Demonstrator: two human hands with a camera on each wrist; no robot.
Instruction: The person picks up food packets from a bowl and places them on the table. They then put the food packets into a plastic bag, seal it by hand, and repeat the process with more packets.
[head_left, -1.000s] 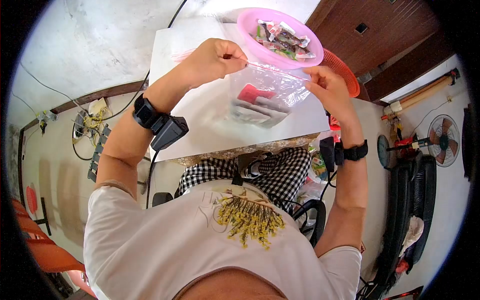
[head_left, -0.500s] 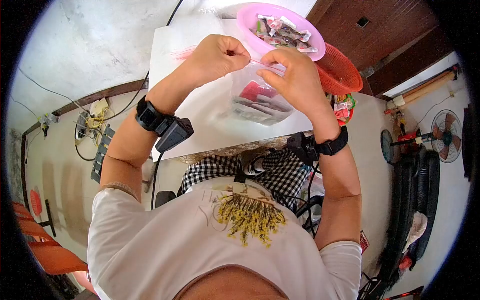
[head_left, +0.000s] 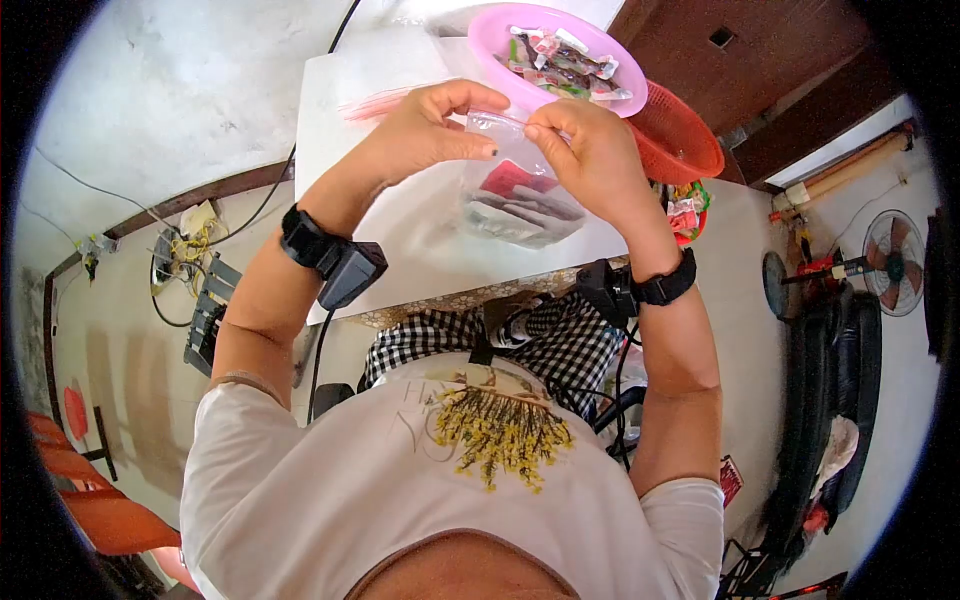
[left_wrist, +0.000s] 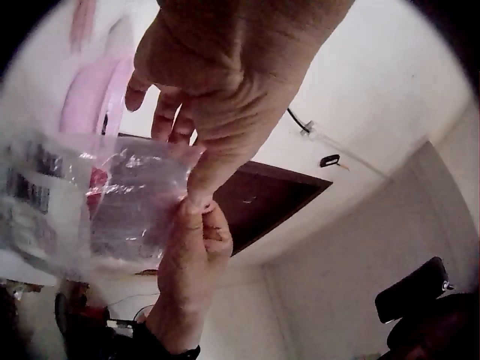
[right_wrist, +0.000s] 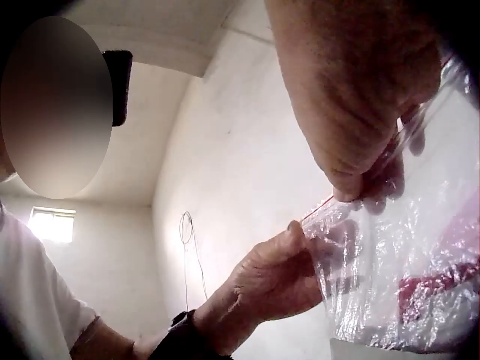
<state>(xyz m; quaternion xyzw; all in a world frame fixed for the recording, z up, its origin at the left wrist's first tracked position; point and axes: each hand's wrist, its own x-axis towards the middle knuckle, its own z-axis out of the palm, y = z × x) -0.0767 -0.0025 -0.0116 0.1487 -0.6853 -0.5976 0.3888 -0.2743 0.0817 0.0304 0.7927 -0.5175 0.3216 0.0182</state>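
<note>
A clear zip bag (head_left: 490, 128) with a pink-red strip along its mouth stands over the white table (head_left: 425, 245). Inside it show a red piece (head_left: 518, 178) and several grey flat packets (head_left: 515, 220). My right hand (head_left: 592, 150) pinches the top edge of the bag between thumb and fingers. At the upper left corner, my left hand (head_left: 425, 130) has its thumb and fingers spread apart. In the right wrist view, the thumb of the left hand (right_wrist: 274, 277) is right at the bag's edge, with its fingers behind the clear film.
A pink basin (head_left: 520, 95) of wrapped packets stands behind the bag. Beside it is a red mesh basket (head_left: 690, 135). Several pink-edged clear bags (head_left: 375, 103) lie at the table's back left. Colourful packets (head_left: 685, 210) sit lower, by the table's right side.
My right hand has slid leftward along the bag's mouth from its right corner, then stayed near the left end. The left hand has loosened its pinch and spread its fingers.
</note>
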